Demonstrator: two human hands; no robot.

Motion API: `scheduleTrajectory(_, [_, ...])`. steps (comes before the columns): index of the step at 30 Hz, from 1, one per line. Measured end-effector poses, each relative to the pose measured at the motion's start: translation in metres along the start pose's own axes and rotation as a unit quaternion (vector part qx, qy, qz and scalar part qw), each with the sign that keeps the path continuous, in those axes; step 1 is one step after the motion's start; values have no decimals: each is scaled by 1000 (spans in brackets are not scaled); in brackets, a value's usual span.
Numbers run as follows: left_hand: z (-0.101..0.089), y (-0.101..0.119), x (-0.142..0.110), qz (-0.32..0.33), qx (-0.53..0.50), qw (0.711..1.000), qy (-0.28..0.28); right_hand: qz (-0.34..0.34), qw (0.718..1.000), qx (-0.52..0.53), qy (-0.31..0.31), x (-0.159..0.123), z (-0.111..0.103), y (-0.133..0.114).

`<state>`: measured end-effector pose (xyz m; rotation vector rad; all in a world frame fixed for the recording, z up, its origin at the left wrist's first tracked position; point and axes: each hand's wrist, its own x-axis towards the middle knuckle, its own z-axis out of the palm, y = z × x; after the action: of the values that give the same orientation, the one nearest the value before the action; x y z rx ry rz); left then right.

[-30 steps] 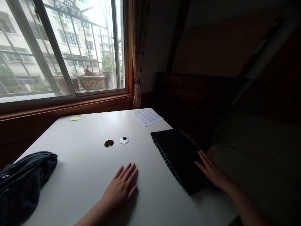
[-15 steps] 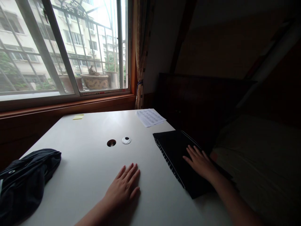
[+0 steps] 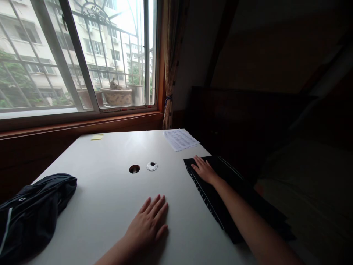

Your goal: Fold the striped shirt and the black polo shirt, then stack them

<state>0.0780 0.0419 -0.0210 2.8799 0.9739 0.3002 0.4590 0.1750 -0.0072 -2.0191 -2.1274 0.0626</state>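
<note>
My left hand (image 3: 149, 219) lies flat on the white table (image 3: 107, 206), fingers stretched forward and holding nothing. Over on the right, a flat piece of black cloth (image 3: 220, 198) with pale stitch marks along its left edge lies at the table's side and hangs past it. My right hand (image 3: 205, 170) rests with fingers spread on the far left part of this cloth, near its back corner. The right forearm crosses over the cloth and hides some of it.
A dark bundled garment (image 3: 35, 213) sits at the left edge. A round hole (image 3: 134, 169) and a white grommet cap (image 3: 152, 166) are mid-table. Printed sheets (image 3: 180, 140) and a yellow sticky note (image 3: 97, 137) lie at the back, below a window (image 3: 116, 55).
My right hand has slid forward and left across the black cloth, from its middle to its far left end. My left hand stays in place on the table. The view has shifted slightly left.
</note>
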Motion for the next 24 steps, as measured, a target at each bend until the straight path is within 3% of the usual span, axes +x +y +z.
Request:
scheduleTrajectory(6, [2,-1,0,2,-1,1000,-3,-102,995,2,-1,4,3,-36])
scheduleTrajectory(10, [3,-1,0,3,-3,1000,-3,-138,990,5,-19,2,-1,-34])
scheduleTrajectory(13, [1,-1,0,2,-4,1000,-9,-96,995,2,-30,4,-5,-8])
scheduleTrajectory(20, [1,-1,-1,3,-4,1000,0,66,996,-39,-46,6,-13,79])
scheduleTrajectory(24, [1,-2,-1,2,-10,1000,-7,145,987,-61,-31,6,-17,107])
